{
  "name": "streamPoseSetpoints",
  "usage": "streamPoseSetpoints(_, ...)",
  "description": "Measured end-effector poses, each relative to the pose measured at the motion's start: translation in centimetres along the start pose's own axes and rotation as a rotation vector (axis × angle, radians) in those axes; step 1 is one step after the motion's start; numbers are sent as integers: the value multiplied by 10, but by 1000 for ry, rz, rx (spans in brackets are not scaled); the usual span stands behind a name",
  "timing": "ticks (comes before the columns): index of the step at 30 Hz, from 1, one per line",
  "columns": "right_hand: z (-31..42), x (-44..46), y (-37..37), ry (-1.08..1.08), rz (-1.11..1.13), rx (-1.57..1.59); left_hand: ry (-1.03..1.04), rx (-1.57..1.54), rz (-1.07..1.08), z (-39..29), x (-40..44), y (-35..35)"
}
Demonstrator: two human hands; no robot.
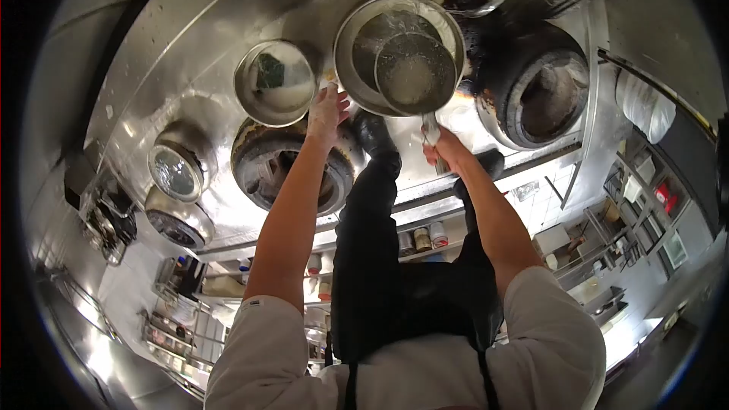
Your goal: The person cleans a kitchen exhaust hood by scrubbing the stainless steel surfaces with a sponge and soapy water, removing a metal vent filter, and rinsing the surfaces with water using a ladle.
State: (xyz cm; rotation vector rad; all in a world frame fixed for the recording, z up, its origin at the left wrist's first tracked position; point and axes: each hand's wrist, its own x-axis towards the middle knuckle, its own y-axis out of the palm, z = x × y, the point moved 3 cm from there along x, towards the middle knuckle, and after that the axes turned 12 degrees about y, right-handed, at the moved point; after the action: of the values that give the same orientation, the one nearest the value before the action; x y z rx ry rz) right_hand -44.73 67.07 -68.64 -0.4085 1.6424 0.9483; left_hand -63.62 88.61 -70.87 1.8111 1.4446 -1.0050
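1 right hand (446, 147) grips a pan (414, 74); the left hand (326, 111) spreads beside a bowl's rim (272, 119).

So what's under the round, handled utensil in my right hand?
Under the utensil in your right hand is a wider metal bowl. Its rim and part of its inside show; whatever lies directly beneath the utensil is hidden.
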Motion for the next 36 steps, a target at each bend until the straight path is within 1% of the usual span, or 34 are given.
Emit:
streamPoseSetpoints(3, -12, -88, 14, -36, 52, 42, 105, 116, 56, -30, -13, 24)
streamPoseSetpoints(4, -16, -117, 16, -39, 69, 104, 140, 141, 98, -38, -16, 35)
streamPoseSetpoints(5, -18, -145, 20, -45, 89, 166, 219, 175, 147, -37, -13, 47)
streamPoseSetpoints(7, -7, -206, 32, -87, -11, 250, 281, 296, 372, -58, -39, 87)
streamPoseSetpoints(8, 3, -232, 35, -97, -32, 258, 270, 398, 445, -78, -55, 115)
streamPoseSetpoints(9, 11, -255, 32, -167, -23, 286, 258, 504, 514, -101, -78, 149)
streamPoseSetpoints(10, 18, -275, 28, -235, -83, 249, 240, 615, 580, -110, -94, 179)
streamPoseSetpoints(12, 39, -312, 20, -352, -169, 212, 518, 835, 603, -103, -68, 234)
streamPoseSetpoints(14, 69, -344, 9, -457, -216, 194, 559, 824, 567, -126, -53, 311)
streamPoseSetpoints(15, 83, -353, -5, -504, -280, 166, 445, 713, 525, -145, -58, 350)
streamPoseSetpoints(17, 113, -366, -29, -708, -407, 135, 622, 669, 730, -172, -62, 418)
streamPoseSetpoints(18, 134, -370, -42, -701, -435, 127, 523, 338, 695, -188, -77, 452)
streamPoseSetpoints(19, 151, -379, -58, -679, -503, 36, 415, 10, 651, -204, -95, 486)
streamPoseSetpoints(21, 189, -387, -87, -758, -690, -85, 397, -102, 675, -233, -118, 538)
streamPoseSetpoints(22, 208, -387, -104, -807, -795, -140, 681, -21, 689, -239, -97, 561)
streamPoseSetpoints(23, 226, -392, -118, -832, -848, -156, 964, 62, 697, -242, -61, 586)
streamPoseSetpoints(24, 244, -397, -132, -854, -903, -171, 1214, 357, 652, -245, -55, 598)
streamPoseSetpoints(25, 262, -402, -145, -875, -960, -186, 1465, 634, 541, -249, -50, 610)
streamPoseSetpoints(26, 276, -403, -163, -865, -1028, -208, 1633, 1134, 342, -261, -66, 618)
streamPoseSetpoints(27, 288, -404, -178, -890, -1086, -238, 1747, 1639, 101, -267, -81, 628)
streamPoseSetpoints(29, 311, -409, -208, -967, -1194, -308, 1644, 1470, 210, -263, -109, 647)
streamPoseSetpoints(31, 337, -415, -243, -920, -1219, -319, 1526, 1301, 308, -248, -120, 668)
streamPoseSetpoints(32, 346, -408, -262, -980, -1224, -435, 1638, 1703, 355, -255, -104, 679)
streamPoseSetpoints(33, 351, -406, -273, -931, -1421, -693, 1802, 2054, 405, -260, -88, 688)
streamPoseSetpoints(35, 358, -403, -285, -772, -1774, -1237, 1568, 1860, 486, -272, -90, 703)
streamPoseSetpoints(36, 360, -411, -297, -1017, -1573, -506, 1784, 1649, 419, -264, -86, 699)
